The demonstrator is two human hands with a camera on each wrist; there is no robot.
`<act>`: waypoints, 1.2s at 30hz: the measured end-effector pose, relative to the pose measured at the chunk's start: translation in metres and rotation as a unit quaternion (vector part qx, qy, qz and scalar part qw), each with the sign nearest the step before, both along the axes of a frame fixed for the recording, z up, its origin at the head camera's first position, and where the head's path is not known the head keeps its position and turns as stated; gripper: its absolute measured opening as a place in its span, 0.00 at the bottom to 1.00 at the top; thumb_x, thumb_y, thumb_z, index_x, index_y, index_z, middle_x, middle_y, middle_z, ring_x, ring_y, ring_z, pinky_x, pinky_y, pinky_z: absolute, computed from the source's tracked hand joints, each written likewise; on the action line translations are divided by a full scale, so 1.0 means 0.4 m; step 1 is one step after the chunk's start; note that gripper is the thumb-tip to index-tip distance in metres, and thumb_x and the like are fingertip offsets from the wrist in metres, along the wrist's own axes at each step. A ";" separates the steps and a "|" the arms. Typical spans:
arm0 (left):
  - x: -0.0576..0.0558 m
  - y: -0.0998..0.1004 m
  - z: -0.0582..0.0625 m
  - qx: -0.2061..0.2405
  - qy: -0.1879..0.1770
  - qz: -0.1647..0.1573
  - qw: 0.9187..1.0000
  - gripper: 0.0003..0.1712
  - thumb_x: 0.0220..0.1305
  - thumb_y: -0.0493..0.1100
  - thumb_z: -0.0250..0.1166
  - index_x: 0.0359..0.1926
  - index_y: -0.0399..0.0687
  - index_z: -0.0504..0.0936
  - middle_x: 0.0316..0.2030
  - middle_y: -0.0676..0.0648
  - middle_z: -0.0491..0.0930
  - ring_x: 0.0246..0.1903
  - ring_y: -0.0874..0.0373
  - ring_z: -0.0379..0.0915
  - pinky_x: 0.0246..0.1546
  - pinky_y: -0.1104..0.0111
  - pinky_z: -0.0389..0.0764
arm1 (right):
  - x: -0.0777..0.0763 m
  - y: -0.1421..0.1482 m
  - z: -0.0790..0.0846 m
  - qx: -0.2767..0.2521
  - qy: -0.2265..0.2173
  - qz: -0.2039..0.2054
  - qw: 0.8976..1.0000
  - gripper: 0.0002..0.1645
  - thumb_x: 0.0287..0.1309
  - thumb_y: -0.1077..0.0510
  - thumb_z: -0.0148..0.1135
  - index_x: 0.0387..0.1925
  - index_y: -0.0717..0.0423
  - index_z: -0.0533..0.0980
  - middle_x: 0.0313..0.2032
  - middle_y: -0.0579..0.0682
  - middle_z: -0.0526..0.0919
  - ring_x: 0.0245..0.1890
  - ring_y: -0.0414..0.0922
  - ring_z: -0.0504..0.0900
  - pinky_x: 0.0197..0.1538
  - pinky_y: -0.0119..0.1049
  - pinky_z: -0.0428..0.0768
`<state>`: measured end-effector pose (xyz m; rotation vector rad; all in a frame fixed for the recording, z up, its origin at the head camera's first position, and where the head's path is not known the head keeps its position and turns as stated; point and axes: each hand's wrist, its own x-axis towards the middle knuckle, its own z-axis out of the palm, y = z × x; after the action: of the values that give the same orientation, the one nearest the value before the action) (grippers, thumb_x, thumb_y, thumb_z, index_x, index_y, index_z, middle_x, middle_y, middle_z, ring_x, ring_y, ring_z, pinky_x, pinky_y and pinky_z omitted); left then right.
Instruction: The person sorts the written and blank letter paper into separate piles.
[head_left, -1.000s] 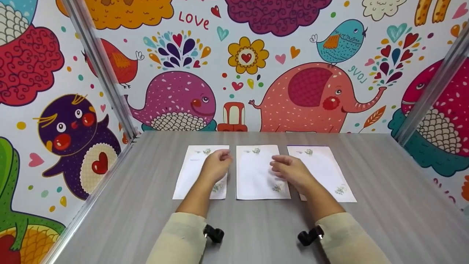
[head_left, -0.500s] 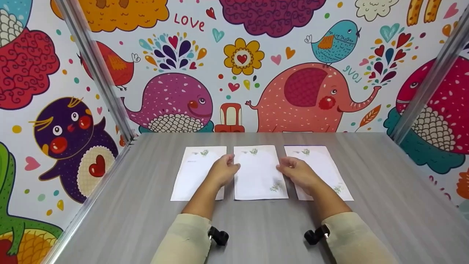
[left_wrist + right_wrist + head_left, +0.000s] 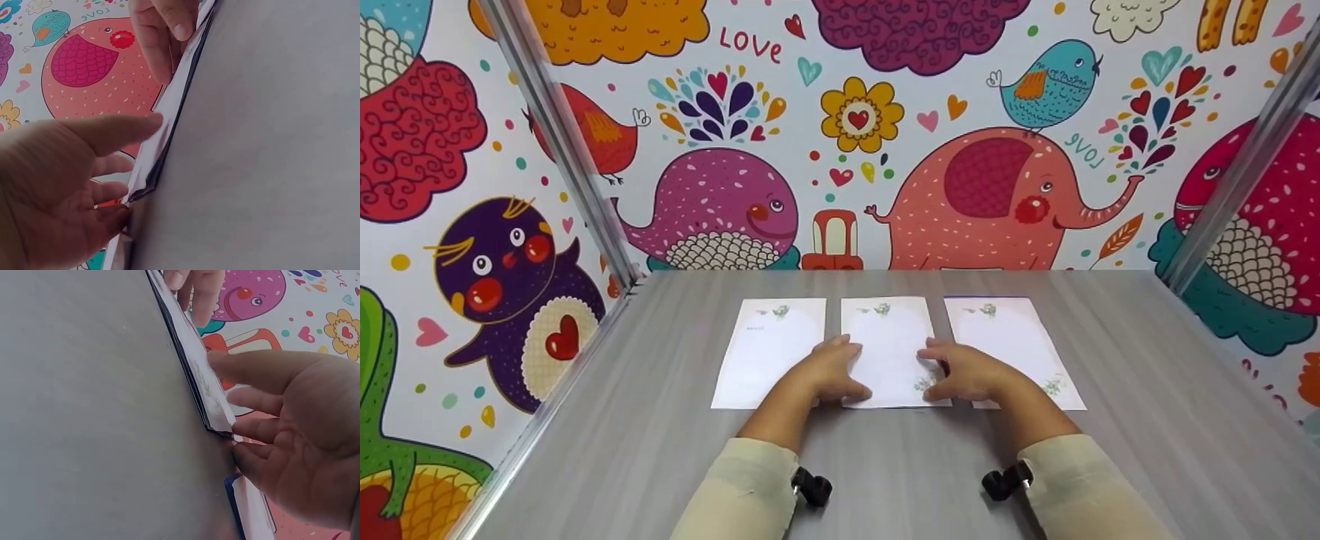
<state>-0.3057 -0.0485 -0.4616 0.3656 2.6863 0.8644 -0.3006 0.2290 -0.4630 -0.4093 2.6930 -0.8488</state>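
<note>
A white sheet with green plant prints [image 3: 886,330] lies in the middle of the table; in the wrist views it tops a thin stack with a dark lower edge [image 3: 194,391]. My left hand [image 3: 831,369] is at its left side, thumb over the near left corner and fingers along the edge. Opposite, my right hand [image 3: 973,373] frames the right side, thumb near the bottom right print. The left wrist view has the left thumb [image 3: 121,132] held apart from the fingers, above the paper. Both hands are spread, their fingertips right at the stack's edges.
A similar white sheet [image 3: 765,356] lies to the left, partly behind my left forearm. Another sheet [image 3: 1001,330], with a blue far edge, lies to the right. The grey wood-grain table [image 3: 607,420] meets cartoon-printed wall panels [image 3: 840,172] with metal corner posts.
Both hands have come lower and nearer to the middle stack, and their fingers and thumbs have spread along its sides. The sheets lie where they were; the view has shifted slightly.
</note>
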 end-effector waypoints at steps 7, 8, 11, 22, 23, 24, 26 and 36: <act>0.001 0.004 -0.001 -0.020 0.000 0.003 1.000 0.49 0.57 0.51 0.81 0.77 0.48 0.73 0.84 0.43 0.59 0.85 0.41 0.50 0.85 0.48 0.55 | 0.007 -0.011 0.001 0.031 0.009 -0.006 0.999 0.44 0.57 0.53 0.80 0.75 0.47 0.75 0.83 0.53 0.64 0.84 0.61 0.60 0.84 0.64 0.58; 0.001 0.004 -0.001 -0.020 0.002 0.003 1.000 0.48 0.57 0.51 0.81 0.77 0.48 0.73 0.84 0.43 0.60 0.85 0.41 0.50 0.85 0.48 0.55 | 0.007 -0.012 0.001 0.030 0.012 -0.008 0.999 0.45 0.57 0.53 0.81 0.75 0.47 0.75 0.82 0.53 0.65 0.84 0.60 0.61 0.84 0.63 0.58; -0.001 0.006 -0.002 -0.023 0.022 -0.001 1.000 0.46 0.58 0.50 0.81 0.75 0.45 0.75 0.82 0.40 0.63 0.83 0.39 0.54 0.84 0.48 0.58 | 0.006 -0.013 -0.002 0.034 0.027 -0.009 0.999 0.45 0.56 0.53 0.81 0.75 0.48 0.75 0.80 0.55 0.69 0.82 0.62 0.64 0.83 0.64 0.61; -0.004 0.017 -0.006 -0.024 0.062 0.025 0.997 0.40 0.59 0.48 0.80 0.71 0.45 0.80 0.72 0.40 0.77 0.75 0.38 0.68 0.80 0.50 0.67 | 0.000 -0.021 0.002 0.030 0.052 -0.048 0.997 0.38 0.54 0.57 0.82 0.68 0.49 0.81 0.67 0.59 0.83 0.70 0.59 0.78 0.77 0.64 0.70; -0.004 0.017 -0.007 -0.023 0.062 0.028 0.997 0.40 0.59 0.48 0.80 0.71 0.45 0.80 0.71 0.40 0.77 0.74 0.39 0.68 0.79 0.50 0.68 | 0.000 -0.022 0.002 0.030 0.052 -0.051 0.997 0.38 0.54 0.58 0.83 0.67 0.49 0.82 0.66 0.58 0.83 0.69 0.58 0.79 0.77 0.64 0.71; -0.004 0.018 -0.007 -0.022 0.062 0.029 0.997 0.39 0.58 0.48 0.80 0.70 0.44 0.80 0.71 0.40 0.78 0.74 0.39 0.69 0.79 0.50 0.68 | -0.001 -0.023 0.003 0.029 0.053 -0.053 0.997 0.37 0.53 0.58 0.83 0.67 0.50 0.82 0.66 0.58 0.84 0.67 0.58 0.80 0.77 0.63 0.71; -0.005 0.018 -0.008 -0.016 0.060 0.032 0.998 0.39 0.58 0.47 0.80 0.70 0.43 0.81 0.70 0.39 0.78 0.74 0.38 0.69 0.79 0.50 0.68 | -0.002 -0.025 0.002 0.027 0.056 -0.056 0.996 0.36 0.53 0.58 0.83 0.65 0.51 0.83 0.64 0.57 0.85 0.65 0.56 0.81 0.76 0.62 0.73; -0.015 0.014 -0.014 0.043 0.063 0.068 0.995 0.25 0.69 0.45 0.71 0.62 0.37 0.85 0.64 0.37 0.83 0.69 0.38 0.76 0.75 0.48 0.74 | -0.009 -0.029 0.009 -0.041 0.055 -0.136 0.988 0.23 0.64 0.59 0.74 0.60 0.55 0.85 0.52 0.56 0.89 0.50 0.51 0.86 0.58 0.48 0.88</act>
<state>-0.3115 -0.0427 -0.4672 0.2670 2.8229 1.0320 -0.3041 0.2176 -0.4594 -0.1073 2.8667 -1.0424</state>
